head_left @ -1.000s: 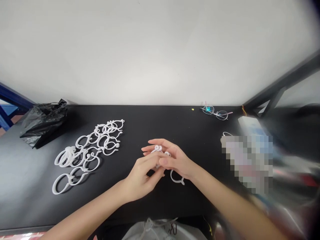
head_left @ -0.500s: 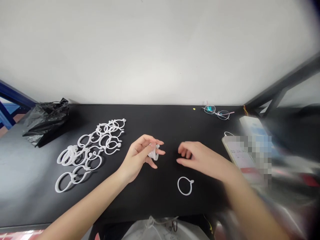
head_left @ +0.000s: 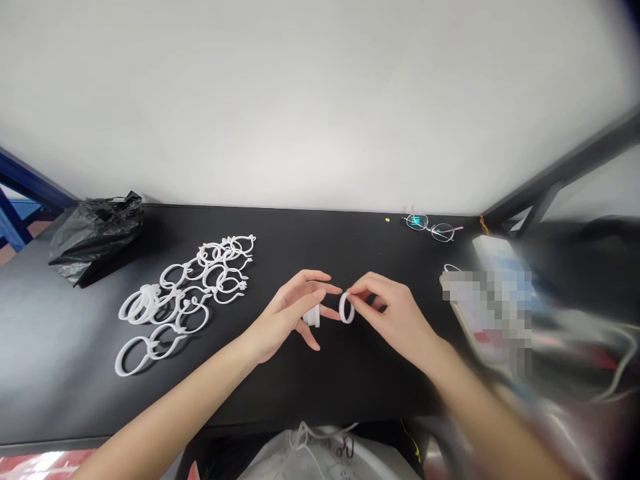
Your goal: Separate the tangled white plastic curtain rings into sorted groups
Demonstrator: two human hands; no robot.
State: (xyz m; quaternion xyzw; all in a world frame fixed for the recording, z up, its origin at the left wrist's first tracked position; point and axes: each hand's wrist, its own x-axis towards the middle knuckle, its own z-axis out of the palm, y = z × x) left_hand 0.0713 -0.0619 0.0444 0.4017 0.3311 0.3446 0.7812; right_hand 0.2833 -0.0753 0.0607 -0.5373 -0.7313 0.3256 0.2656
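My left hand (head_left: 287, 310) is over the middle of the black table with its fingers spread. A stack of white plastic rings (head_left: 313, 316) sits around one of its fingers, partly hidden by the thumb. Between thumb and forefinger, my right hand (head_left: 395, 307) pinches a single white plastic ring (head_left: 342, 309) by its upper edge. That ring is upright at the tips of my left fingers; whether a fingertip passes into it I cannot tell. To the left lies a loose spread of several more white rings (head_left: 147, 305), each with a small knob or tab, many overlapping.
A crumpled black plastic bag (head_left: 107, 227) lies at the back left. Eyeglasses (head_left: 429, 228) rest near the wall at the back right. A partly blurred phone (head_left: 467, 333) and a white box (head_left: 495, 253) are at the right. A whitish bag (head_left: 325, 460) is at the table's front edge.
The lone ring that lay on the table near the front is now pinched in my right hand, raised to my left fingertips. My left fingers have stretched out further.
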